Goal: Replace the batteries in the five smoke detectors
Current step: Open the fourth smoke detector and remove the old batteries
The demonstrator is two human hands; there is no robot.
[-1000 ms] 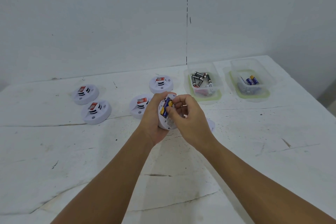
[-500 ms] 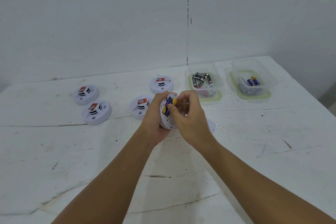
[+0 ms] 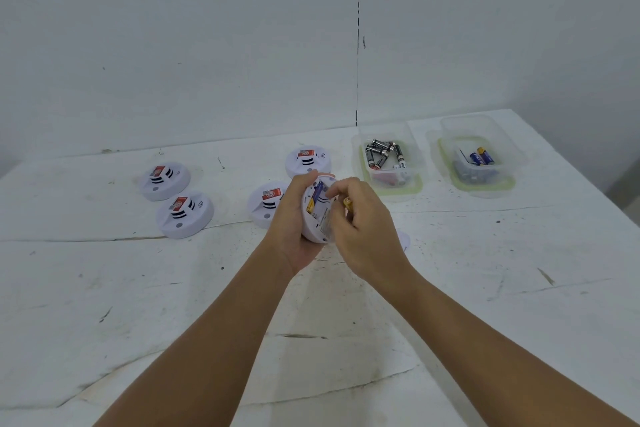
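My left hand (image 3: 289, 218) grips a white smoke detector (image 3: 317, 215) above the table, its open back turned toward me. One blue and yellow battery (image 3: 314, 198) sits in its compartment. My right hand (image 3: 363, 229) holds a second battery (image 3: 348, 203) with curled fingers, just right of the compartment; only its yellow end shows. Several other white detectors lie face up on the table: two at the left (image 3: 165, 180) (image 3: 184, 213), one behind my left hand (image 3: 266, 204), one further back (image 3: 308, 161).
A clear tub (image 3: 414, 180) with several black batteries stands at the back right. Right of it is a second tub (image 3: 505, 180) holding blue and yellow batteries. A white cover piece (image 3: 403, 241) lies partly hidden behind my right hand. The white table (image 3: 485, 288) meets walls behind and at the right.
My right hand has pulled one battery out of the detector's compartment and drawn it slightly to the right. The left hand keeps the detector nearly still.
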